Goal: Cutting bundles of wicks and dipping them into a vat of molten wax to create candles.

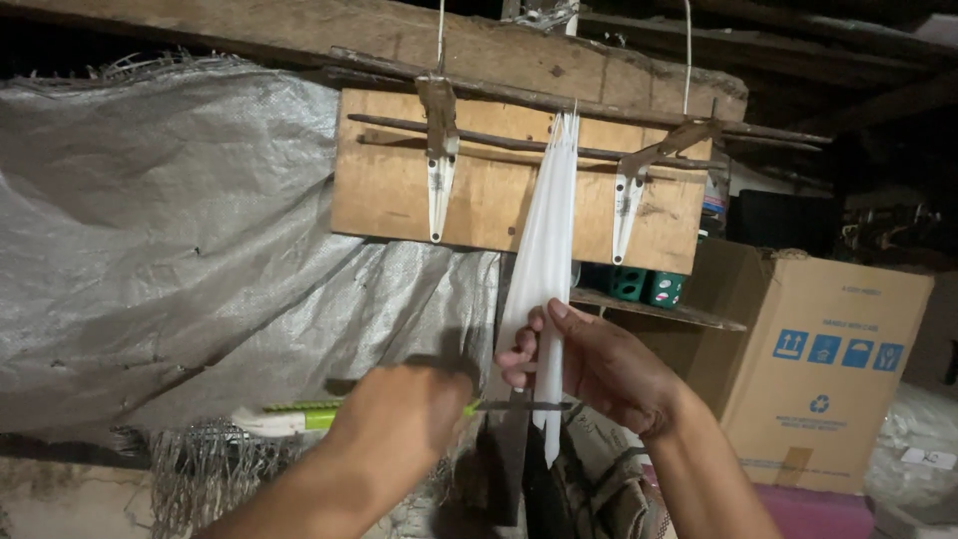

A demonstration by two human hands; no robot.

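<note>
A bunch of long white candles (544, 240) hangs by its wicks from a thin rod (499, 143) in front of a wooden board (389, 190). My right hand (589, 364) grips the lower part of the bunch, fingers wrapped around it. My left hand (404, 419) holds a knife with a green handle (319, 412); its thin blade (524, 405) lies across the candles near their lower tips. The left hand is blurred.
A grey plastic sheet (170, 240) covers the wall at left. Two white-tipped brackets (437, 190) hang from the board. A cardboard box (828, 369) stands at right, with green containers (649, 287) on a shelf behind. Wire mesh (200, 469) sits low left.
</note>
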